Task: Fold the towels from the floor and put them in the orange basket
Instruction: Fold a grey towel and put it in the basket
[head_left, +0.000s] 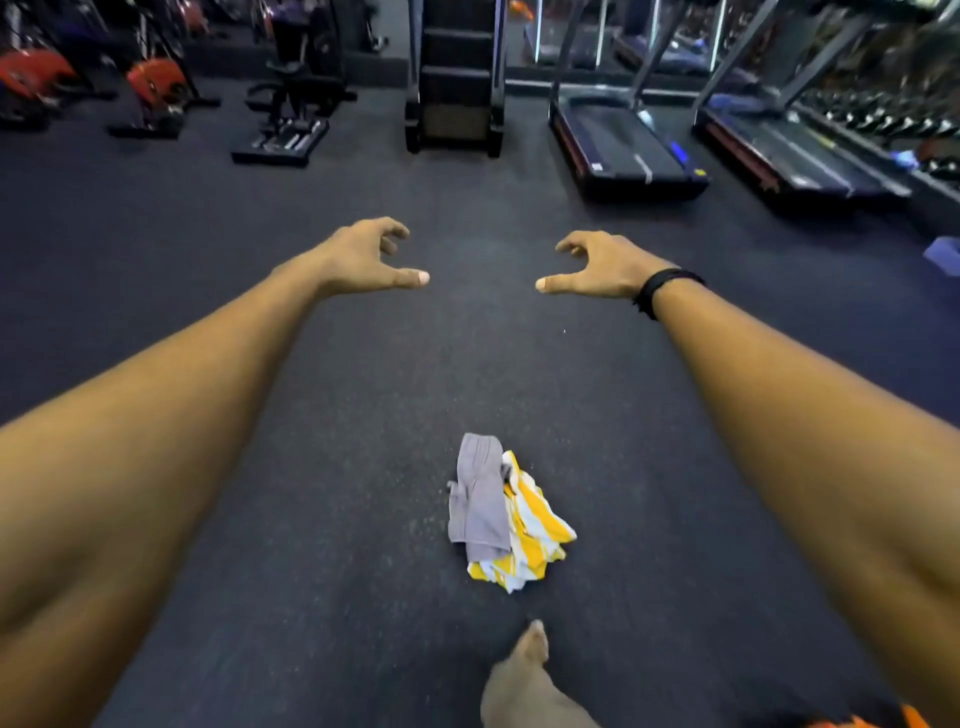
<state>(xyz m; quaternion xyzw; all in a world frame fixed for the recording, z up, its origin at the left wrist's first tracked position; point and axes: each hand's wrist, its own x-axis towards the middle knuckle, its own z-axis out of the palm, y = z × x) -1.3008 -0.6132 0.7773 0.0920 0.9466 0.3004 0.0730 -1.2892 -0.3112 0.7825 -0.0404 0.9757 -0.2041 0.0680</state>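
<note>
Both arms stretched forward over dark speckled rubber floor (363, 467). Left hand (363, 257) and right hand (597, 265) hold nothing, fingers loosely curled, thumbs pointing inward. Crumpled grey towel (480, 499) lies on yellow-white striped towel (535, 540), near bare foot (524, 670).

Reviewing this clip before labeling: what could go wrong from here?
1. Grey towel overlaps the yellow-striped towel; one grab may lift both.
2. Bare foot is close to the pile; a step could snag it.
3. Left hand and right hand hold nothing, beyond the pile.
</note>
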